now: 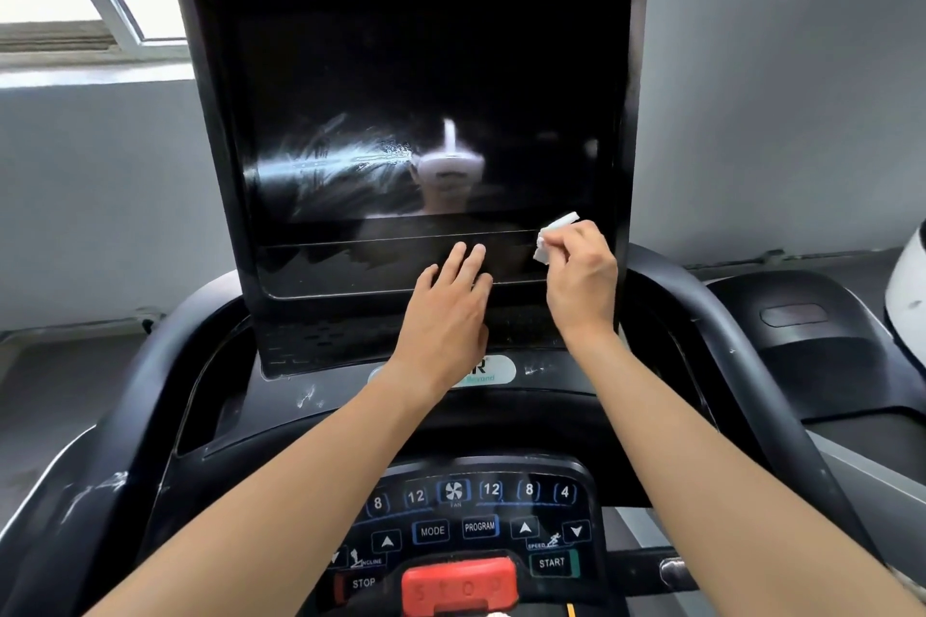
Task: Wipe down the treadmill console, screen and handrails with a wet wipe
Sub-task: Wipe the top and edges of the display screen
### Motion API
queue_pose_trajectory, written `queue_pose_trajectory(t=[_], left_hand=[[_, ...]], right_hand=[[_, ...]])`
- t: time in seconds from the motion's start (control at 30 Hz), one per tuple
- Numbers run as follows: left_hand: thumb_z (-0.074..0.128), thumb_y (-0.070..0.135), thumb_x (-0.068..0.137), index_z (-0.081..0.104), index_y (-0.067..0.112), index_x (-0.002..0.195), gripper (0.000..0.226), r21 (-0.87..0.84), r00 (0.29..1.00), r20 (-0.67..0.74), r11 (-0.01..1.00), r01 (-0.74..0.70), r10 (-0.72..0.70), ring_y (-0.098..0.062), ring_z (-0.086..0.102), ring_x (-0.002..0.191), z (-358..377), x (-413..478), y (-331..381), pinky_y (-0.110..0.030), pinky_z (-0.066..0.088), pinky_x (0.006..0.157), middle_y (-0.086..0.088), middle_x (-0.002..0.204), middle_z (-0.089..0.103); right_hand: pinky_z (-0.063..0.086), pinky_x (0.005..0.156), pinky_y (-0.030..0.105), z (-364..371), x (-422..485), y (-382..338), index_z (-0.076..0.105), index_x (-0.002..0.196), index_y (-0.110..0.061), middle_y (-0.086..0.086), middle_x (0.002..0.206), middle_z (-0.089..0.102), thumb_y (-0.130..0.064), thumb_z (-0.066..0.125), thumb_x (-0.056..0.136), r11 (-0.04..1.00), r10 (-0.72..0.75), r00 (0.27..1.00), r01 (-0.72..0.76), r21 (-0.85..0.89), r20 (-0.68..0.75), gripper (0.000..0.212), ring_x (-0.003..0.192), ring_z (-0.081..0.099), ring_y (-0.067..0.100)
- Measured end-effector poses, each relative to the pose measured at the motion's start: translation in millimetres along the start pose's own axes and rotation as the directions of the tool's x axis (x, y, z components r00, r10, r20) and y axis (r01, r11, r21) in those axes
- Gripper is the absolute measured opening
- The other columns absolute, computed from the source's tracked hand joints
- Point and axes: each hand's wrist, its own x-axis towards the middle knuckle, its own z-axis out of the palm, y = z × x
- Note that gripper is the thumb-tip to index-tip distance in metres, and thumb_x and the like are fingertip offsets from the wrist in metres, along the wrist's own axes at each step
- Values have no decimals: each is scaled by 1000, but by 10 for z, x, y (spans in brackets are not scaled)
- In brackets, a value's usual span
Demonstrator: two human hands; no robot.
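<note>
Right hand [581, 272] round wet wipe [553, 234]

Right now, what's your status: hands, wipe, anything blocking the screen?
Status: left grip flat on the screen at its lower panel, fingers straight; right grip pinches wet wipe at its lower right corner. Smears mid-screen; nothing in the way.
</note>
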Motion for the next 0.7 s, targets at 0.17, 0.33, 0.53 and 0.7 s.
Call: queue_pose_trajectory(t=[0.17, 0.33, 0.53, 0.7], left_hand=[[66, 21, 81, 61, 10, 121, 42, -18, 999, -39, 1000, 3, -4, -39, 25, 153, 48, 23, 148, -48, 36, 116, -19, 162, 34], [64, 21, 84, 57, 11, 131, 48, -16, 1000, -7, 999, -29, 29, -35, 18, 156, 119, 56, 277, -49, 31, 119, -15, 167, 25], [65, 21, 84, 57, 10, 134, 51, 6, 999, 23, 999, -31, 31, -35, 17, 157, 111, 42, 303, -50, 33, 119, -15, 167, 24], [66, 22, 85, 55, 11, 139, 56, 9, 998, 50, 1000, -24, 23, -34, 16, 157, 90, 37, 316, -50, 33, 120, -14, 168, 23]], right_hand=[[52, 78, 29, -151, 62, 141, 74, 106, -2, 8, 103, 65, -5, 64, 96, 986, -93, 995, 96, -137, 24, 14, 90, 59, 21], [56, 80, 36, -294, -62, 440, 73, 108, 3, 10, 108, 65, -2, 62, 98, 977, -19, 999, 9, -212, -48, 16, 92, 58, 25], [56, 75, 36, -112, -227, 272, 75, 102, -4, 4, 95, 63, -2, 68, 93, 986, -98, 992, 108, -127, 80, 12, 83, 58, 21], [58, 75, 35, -65, -163, 164, 74, 102, -3, 4, 99, 62, -3, 68, 93, 959, -238, 938, 267, -89, 253, 11, 85, 58, 20]])
